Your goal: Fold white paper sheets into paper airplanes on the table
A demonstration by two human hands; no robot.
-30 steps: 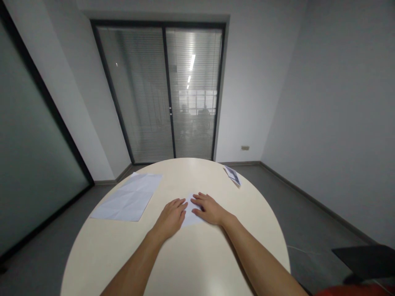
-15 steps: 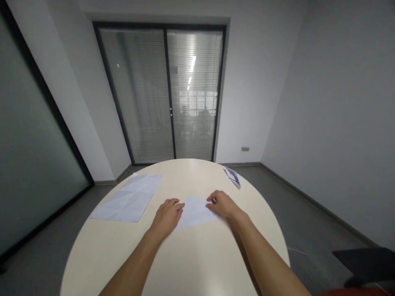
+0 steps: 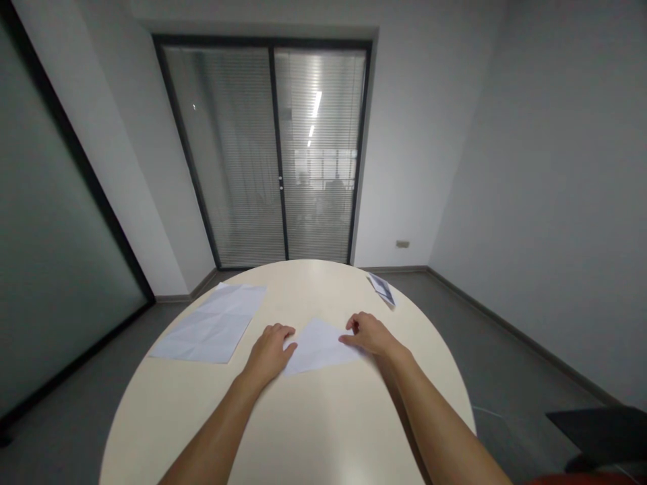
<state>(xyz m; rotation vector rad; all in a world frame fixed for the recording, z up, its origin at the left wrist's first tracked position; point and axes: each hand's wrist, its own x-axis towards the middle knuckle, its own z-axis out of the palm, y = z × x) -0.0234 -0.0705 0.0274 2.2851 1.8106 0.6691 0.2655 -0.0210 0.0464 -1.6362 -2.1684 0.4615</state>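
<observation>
A small folded white paper (image 3: 318, 347) lies in the middle of the round cream table (image 3: 303, 431). My left hand (image 3: 267, 351) rests at its left edge, thumb on the sheet and fingers curled loosely. My right hand (image 3: 370, 334) sits at the paper's right corner, its fingers bent and pinched down on that corner. Both forearms reach in from the bottom of the view.
A larger creased white sheet (image 3: 212, 323) lies at the table's left side. A small printed leaflet (image 3: 383, 288) sits near the far right rim. A glass door with blinds (image 3: 273, 155) stands behind the table; a dark object (image 3: 601, 431) lies on the floor at right.
Both hands slid apart from the paper's middle toward its left and right edges, uncovering most of the sheet. The right hand went from flat to pinched.
</observation>
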